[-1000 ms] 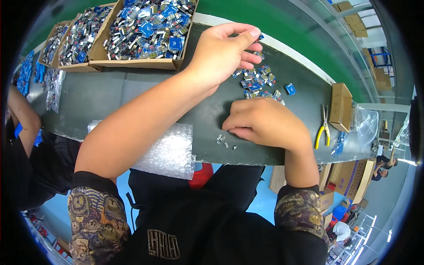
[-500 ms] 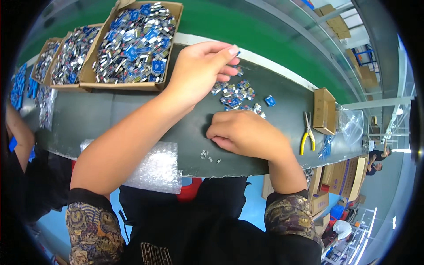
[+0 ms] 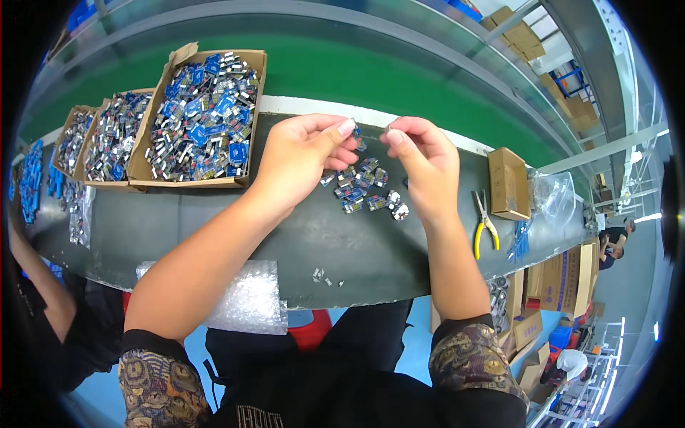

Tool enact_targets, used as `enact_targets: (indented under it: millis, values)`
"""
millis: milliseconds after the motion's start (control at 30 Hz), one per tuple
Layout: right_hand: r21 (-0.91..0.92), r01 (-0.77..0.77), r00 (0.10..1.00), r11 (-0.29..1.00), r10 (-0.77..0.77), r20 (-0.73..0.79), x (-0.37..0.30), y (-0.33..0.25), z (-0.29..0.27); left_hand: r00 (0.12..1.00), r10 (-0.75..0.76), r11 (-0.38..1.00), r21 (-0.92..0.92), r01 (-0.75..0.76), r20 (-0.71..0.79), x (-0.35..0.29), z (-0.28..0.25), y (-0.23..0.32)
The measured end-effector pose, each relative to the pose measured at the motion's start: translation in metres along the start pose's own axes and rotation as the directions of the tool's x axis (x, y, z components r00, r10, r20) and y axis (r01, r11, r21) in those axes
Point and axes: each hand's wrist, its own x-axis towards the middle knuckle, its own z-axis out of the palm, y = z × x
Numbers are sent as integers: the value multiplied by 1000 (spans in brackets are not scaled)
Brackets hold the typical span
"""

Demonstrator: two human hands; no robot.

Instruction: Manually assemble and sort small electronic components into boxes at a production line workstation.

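My left hand [image 3: 303,153] is raised over the table with thumb and index finger pinched. A small blue part [image 3: 357,131] peeks out at its fingertips, mostly hidden. Just to the right, my right hand [image 3: 432,167] is also pinched, its fingertips a short gap from the left ones; anything between them is too small to make out. Below and between the hands lies a loose pile of small blue circuit boards with silver metal connectors [image 3: 349,192]. Nearer to me, several tiny grey scraps [image 3: 319,274] are scattered on the dark tabletop [image 3: 349,246].
Cardboard trays heaped with similar boards [image 3: 203,118] stand at the far left. Bubble wrap [image 3: 250,303] hangs over the near edge. Yellow-handled pliers [image 3: 486,232], a small open carton [image 3: 511,207], blue strips [image 3: 521,239] and a clear bag [image 3: 553,196] lie right. Another person's arm [image 3: 46,282] is at left.
My right hand has risen from the near side of the pile to beside my left hand, fingertips facing it. The whole view has shifted, so the trays and table appear lower.
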Motion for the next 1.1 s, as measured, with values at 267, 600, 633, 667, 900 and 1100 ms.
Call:
enact_targets:
  millis: [267, 600, 633, 667, 900, 1100]
  values:
    - [360, -341, 934, 868, 271, 233, 0, 7, -3, 980, 140, 980, 123, -158, 141, -5, 2, -4]
    - [293, -322, 939, 900, 263, 223, -1, 5, -4, 976, 165, 979, 91, -180, 145, -10, 5, -3]
    - [281, -315, 942, 907, 262, 210, 0, 4, -5, 976, 166, 980, 91, -180, 143, -11, 5, -2]
    - [281, -317, 941, 906, 264, 211, 0, 4, -7, 970, 176, 969, 144, -201, 167, -12, 5, 0]
    - [211, -246, 947, 946, 188, 262, 4, 7, -13, 921, 304, 878, 302, -371, 244, -14, 2, 3]
    - [-280, 200, 979, 939, -177, 103, -1, 9, 11, 988, 122, 992, 15, -124, 100, -9, 4, -8]
